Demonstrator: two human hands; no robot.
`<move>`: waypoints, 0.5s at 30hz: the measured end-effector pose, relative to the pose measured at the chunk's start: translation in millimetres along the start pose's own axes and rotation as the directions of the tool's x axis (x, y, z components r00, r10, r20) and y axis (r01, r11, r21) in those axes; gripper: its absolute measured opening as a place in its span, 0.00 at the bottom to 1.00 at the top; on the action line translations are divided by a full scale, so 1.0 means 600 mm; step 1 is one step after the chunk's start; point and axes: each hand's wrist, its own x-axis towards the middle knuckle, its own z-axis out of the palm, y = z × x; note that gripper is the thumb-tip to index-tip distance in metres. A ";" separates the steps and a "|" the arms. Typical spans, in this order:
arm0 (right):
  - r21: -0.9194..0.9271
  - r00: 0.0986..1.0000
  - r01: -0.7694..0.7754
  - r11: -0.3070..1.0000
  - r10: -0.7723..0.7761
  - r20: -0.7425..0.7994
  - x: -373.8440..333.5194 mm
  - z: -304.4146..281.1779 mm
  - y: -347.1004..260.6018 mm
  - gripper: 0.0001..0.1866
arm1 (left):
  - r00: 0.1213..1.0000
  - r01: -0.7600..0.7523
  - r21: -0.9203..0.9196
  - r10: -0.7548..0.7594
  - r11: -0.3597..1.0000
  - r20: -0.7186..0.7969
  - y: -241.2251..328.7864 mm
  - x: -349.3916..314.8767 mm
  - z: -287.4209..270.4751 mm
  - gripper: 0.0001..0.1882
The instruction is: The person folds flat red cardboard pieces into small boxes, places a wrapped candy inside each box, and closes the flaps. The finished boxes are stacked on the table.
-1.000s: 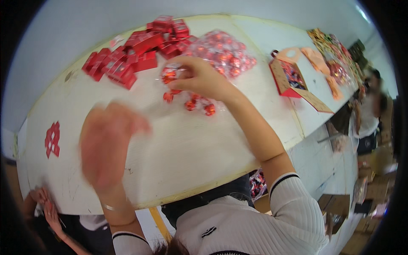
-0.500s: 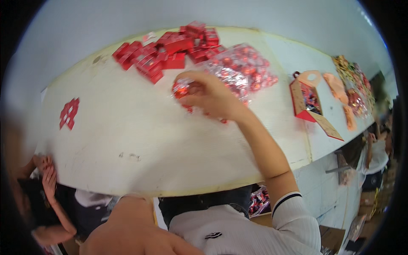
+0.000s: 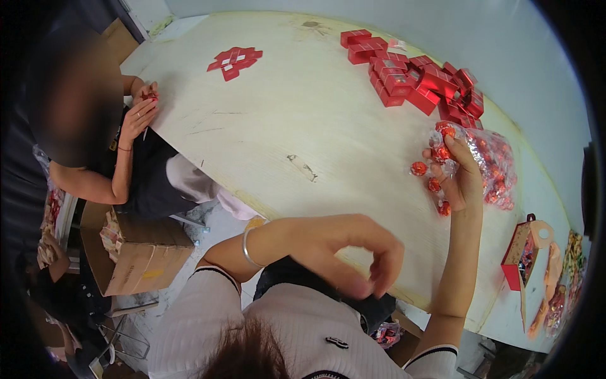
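At the mouth of a clear plastic bag (image 3: 499, 167) full of red foil-wrapped candies, my right hand (image 3: 464, 180) has its thumb and fingers closed around a wrapped candy (image 3: 440, 153). Several loose candies, one of them a red ball (image 3: 418, 168), lie beside its fingertips on the table. My left hand (image 3: 353, 249), slightly blurred, hangs over the table's near edge with curved fingers apart and nothing visible in them. A silver bangle circles that wrist.
Small red boxes (image 3: 394, 79) are heaped behind the bag. A flat red carton blank (image 3: 235, 62) lies farther left on the white table (image 3: 265, 126). An opened red box (image 3: 521, 252) stands at right. A co-worker's hands (image 3: 140, 114) hold a small red piece at the left edge.
The view has swung left, bringing the co-worker and a cardboard box into sight. My left hand has risen from the lower edge. My right hand remains by the candy bag.
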 end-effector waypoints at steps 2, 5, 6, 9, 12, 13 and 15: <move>-0.016 1.000 -0.007 1.000 0.007 -0.005 0.005 -0.002 0.006 0.15 | 0.982 0.112 0.164 -0.083 0.980 -0.172 -0.024 0.002 -0.014 0.13; 0.054 0.998 -0.064 0.996 0.064 -0.006 0.015 -0.006 0.023 0.15 | 0.919 0.111 0.132 -0.051 0.985 -0.392 -0.048 0.020 -0.049 0.09; 0.091 0.997 -0.081 0.993 0.079 0.025 0.020 -0.009 0.029 0.15 | 0.889 0.072 0.103 -0.017 0.992 -0.457 -0.057 0.028 -0.065 0.08; -0.055 0.973 -0.182 0.982 0.187 0.136 0.030 -0.031 0.062 0.14 | 0.805 0.034 0.241 0.117 0.970 -0.581 -0.081 0.054 -0.103 0.08; -0.346 0.987 -0.122 0.930 0.152 0.059 0.045 -0.050 0.086 0.13 | 0.779 0.034 0.344 0.191 0.938 -0.598 -0.110 0.074 -0.124 0.08; -0.345 0.992 -0.126 0.930 0.114 -0.056 0.048 -0.051 0.080 0.12 | 0.782 0.043 0.385 0.209 0.922 -0.587 -0.122 0.075 -0.129 0.08; -0.272 0.982 -0.141 0.952 0.100 -0.161 0.049 -0.060 0.051 0.11 | 0.787 0.052 0.424 0.224 0.904 -0.575 -0.136 0.075 -0.131 0.08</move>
